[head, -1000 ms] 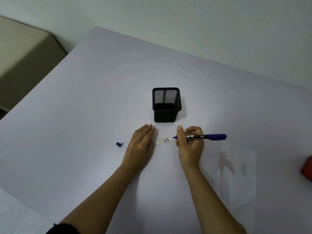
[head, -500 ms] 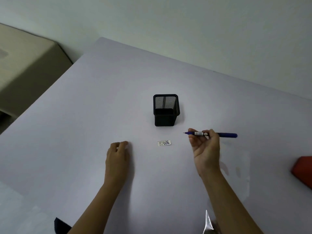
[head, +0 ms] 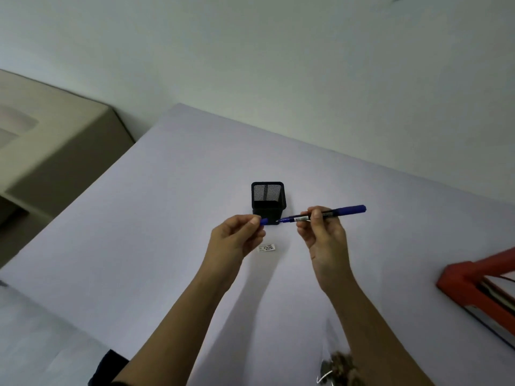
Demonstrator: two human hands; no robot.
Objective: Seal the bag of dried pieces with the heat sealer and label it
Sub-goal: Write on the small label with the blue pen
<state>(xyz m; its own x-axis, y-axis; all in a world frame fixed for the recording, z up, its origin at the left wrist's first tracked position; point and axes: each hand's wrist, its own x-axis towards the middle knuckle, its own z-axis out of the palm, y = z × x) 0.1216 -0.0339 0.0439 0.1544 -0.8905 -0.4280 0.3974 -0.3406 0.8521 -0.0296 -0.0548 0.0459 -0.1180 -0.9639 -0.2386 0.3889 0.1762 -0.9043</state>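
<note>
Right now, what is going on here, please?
A person seems about to cap a blue pen: the right hand holds it, the left hand pinches the cap, tip not yet inside. The written label lies on the table under the hands. The bag of dried pieces is at the near edge, the red heat sealer at the right.
</note>
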